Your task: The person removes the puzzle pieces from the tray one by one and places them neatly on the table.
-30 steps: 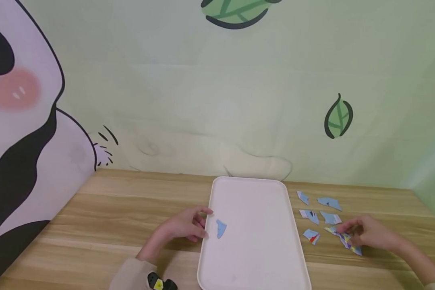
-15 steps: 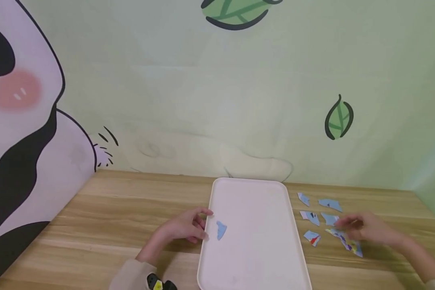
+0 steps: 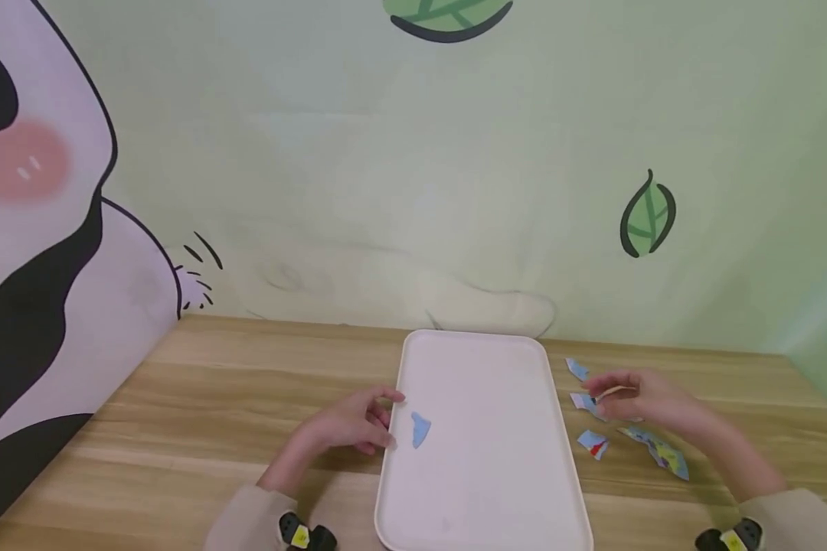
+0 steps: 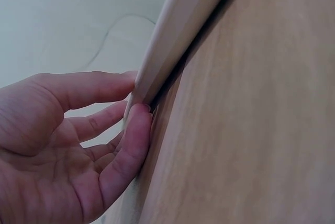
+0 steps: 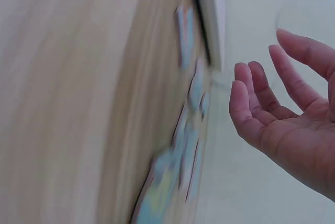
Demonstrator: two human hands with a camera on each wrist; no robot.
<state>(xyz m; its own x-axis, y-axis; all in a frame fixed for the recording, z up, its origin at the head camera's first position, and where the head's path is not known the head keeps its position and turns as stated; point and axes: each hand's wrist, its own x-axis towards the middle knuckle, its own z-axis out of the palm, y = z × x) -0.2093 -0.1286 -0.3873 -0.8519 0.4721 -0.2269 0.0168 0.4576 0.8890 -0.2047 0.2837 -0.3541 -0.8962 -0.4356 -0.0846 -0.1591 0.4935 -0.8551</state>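
Observation:
A white tray [image 3: 482, 459] lies on the table with one pale blue irregular puzzle piece [image 3: 420, 430] on it. My left hand [image 3: 351, 419] holds the tray's left edge; in the left wrist view its fingertips meet the rim and the outer wall. To the right of the tray, my right hand [image 3: 637, 396] is over several picture pieces, its fingers bent with nothing seen between them. Beneath it a pink-and-blue piece [image 3: 582, 402] is partly covered. Around it lie a small blue piece [image 3: 576, 369], a red-marked piece [image 3: 593, 443] and a long colourful piece [image 3: 660, 451].
The wood-grain table [image 3: 262, 360] meets a green wall [image 3: 317, 191] painted with leaves and a panda [image 3: 134, 252]. The tray's far end is close to that wall. Straps with black and yellow fittings show at both sleeves.
My right hand has moved left and away from me, leaving the long colourful piece uncovered and hiding farther pieces. My left hand stays at the tray edge. The head view has shifted slightly.

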